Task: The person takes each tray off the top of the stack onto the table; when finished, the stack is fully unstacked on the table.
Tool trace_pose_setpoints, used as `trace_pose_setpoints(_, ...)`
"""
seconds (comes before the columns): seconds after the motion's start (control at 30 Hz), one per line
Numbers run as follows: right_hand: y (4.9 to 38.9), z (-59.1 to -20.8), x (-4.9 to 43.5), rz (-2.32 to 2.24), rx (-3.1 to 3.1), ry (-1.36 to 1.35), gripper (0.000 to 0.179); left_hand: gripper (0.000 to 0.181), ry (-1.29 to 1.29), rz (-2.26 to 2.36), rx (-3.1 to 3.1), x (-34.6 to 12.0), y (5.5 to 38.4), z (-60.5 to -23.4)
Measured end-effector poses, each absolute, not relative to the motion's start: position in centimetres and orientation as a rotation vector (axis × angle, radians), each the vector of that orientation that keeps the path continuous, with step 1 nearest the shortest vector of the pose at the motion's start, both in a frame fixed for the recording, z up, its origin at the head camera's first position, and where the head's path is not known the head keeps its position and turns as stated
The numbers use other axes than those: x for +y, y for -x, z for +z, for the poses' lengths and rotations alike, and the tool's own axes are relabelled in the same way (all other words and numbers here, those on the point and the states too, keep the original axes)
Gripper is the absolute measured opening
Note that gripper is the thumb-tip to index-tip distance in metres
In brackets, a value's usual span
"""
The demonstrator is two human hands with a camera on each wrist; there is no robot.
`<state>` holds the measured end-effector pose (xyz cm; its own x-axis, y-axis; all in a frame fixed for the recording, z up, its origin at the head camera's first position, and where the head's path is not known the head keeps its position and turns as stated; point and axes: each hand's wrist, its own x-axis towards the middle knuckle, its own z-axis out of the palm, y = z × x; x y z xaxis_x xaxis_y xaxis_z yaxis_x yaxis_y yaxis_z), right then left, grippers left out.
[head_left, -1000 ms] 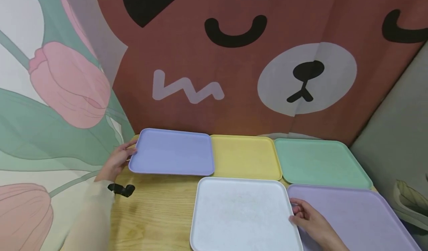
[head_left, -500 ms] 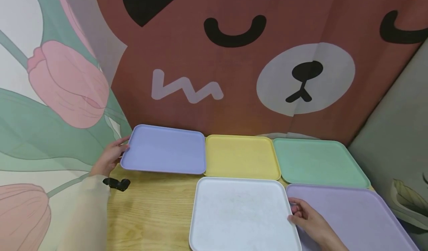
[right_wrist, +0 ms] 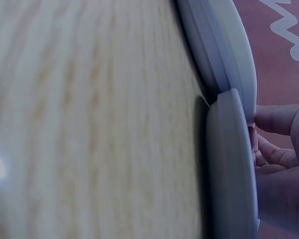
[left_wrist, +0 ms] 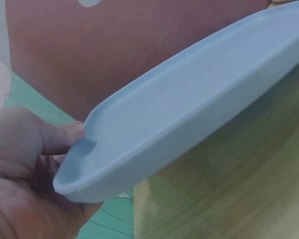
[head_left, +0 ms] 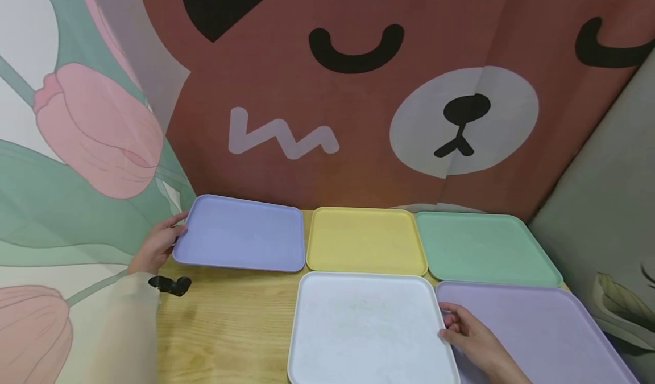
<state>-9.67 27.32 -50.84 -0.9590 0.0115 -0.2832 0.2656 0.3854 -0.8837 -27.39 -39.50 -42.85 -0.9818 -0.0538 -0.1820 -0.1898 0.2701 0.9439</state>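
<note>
My left hand [head_left: 156, 244] grips the left end of a periwinkle-blue tray [head_left: 240, 233], thumb over the rim and fingers beneath. In the left wrist view, that tray [left_wrist: 189, 94] is tilted, its held end raised above the wooden table. My right hand [head_left: 476, 335] pinches the right edge of a white tray [head_left: 368, 327] at the front, where its edge overlaps a lilac tray [head_left: 537, 327]. The right wrist view shows the right thumb [right_wrist: 276, 119] against the tray rim, other fingers curled beside it. A yellow tray [head_left: 365, 239] lies right of the blue one.
A mint-green tray [head_left: 486, 247] lies at the back right, beside the yellow one. Bare wooden table [head_left: 220, 327] shows at the front left. A bear-print cloth [head_left: 276, 179] hangs behind the table, with a tulip-print cloth [head_left: 97, 128] at the left.
My left hand has moved left with the blue tray, and a narrow strip of table now shows between it and the yellow tray. The right hand keeps its place on the white tray.
</note>
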Motion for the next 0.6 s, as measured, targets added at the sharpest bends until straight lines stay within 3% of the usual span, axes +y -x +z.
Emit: trace_pose_setpoints(0.6, 9.6, -50.9, 27.2, -1.599, 2.415, -0.265, 0.061, 0.056, 0.39, 1.566, 2.685, -36.8, 28.2, -43.7)
